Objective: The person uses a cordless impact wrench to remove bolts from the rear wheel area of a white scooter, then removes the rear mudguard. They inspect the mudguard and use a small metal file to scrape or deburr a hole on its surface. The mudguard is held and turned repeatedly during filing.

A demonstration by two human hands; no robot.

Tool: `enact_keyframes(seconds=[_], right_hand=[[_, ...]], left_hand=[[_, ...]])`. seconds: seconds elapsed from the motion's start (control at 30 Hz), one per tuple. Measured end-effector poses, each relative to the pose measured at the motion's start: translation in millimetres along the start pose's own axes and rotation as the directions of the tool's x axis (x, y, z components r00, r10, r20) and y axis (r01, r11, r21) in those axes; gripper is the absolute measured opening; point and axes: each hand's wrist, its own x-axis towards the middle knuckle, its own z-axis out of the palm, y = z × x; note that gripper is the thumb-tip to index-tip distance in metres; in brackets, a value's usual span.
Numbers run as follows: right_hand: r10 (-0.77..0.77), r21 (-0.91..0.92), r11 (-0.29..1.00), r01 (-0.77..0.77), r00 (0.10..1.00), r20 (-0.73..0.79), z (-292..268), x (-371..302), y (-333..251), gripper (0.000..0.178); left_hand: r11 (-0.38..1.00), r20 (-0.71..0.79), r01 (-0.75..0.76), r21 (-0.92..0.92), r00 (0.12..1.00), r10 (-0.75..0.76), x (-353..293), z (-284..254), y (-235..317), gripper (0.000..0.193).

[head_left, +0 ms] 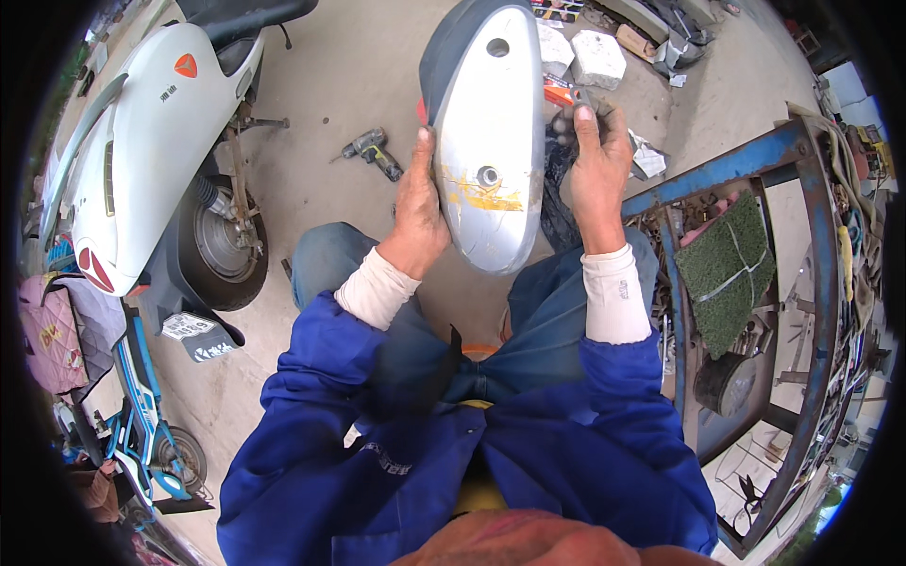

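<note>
My left hand [418,203] grips the left edge of a long silver oval panel [491,113], its thumb along the side. The panel stands tilted up in front of me. It has a dark padded-looking back, a hole near its top, a recessed hole lower down and yellow scuffs near the bottom. To the right of the panel, my right hand [601,165] is closed with the thumb up. A small dark piece shows at its thumb tip, beside a red-orange item [559,91]; I cannot make out what the fingers hold.
A white electric scooter [142,123] stands at the left. On the floor lies a cordless drill [373,151]. White blocks [597,59] sit beyond my right hand. A rusty blue metal frame [731,174] with a green mat [722,269] stands at the right.
</note>
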Motion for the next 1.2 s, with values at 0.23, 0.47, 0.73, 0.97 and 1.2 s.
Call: enact_keyframes(seconds=[0.23,0.47,0.73,0.97,1.2], right_hand=[[-0.103,-0.097,0.990,0.103,0.995,0.002,17.8,-27.1,-8.4,0.027],[-0.246,-0.254,0.931,0.262,0.965,0.093,39.0,-38.4,-4.4,0.021],[-0.338,-0.410,0.837,0.361,0.932,0.131,54.2,-48.7,-3.3,0.019],[-0.401,-0.421,0.802,0.423,0.904,0.146,62.2,-46.7,17.8,0.026],[-0.388,-0.439,0.795,0.419,0.907,0.163,64.7,-44.0,21.0,0.023]], left_hand=[[0.996,-0.062,-0.077,-0.040,0.995,0.075,15.6,26.3,9.9,0.071],[0.976,-0.076,-0.131,-0.175,0.990,0.119,26.5,16.5,20.3,0.068],[0.969,-0.058,-0.188,-0.163,0.982,0.181,27.5,3.9,25.6,0.063],[0.962,-0.071,-0.212,-0.173,0.977,0.202,31.6,-7.7,27.6,0.064],[0.957,-0.114,-0.237,-0.165,0.969,0.221,32.5,-8.0,28.0,0.064]])
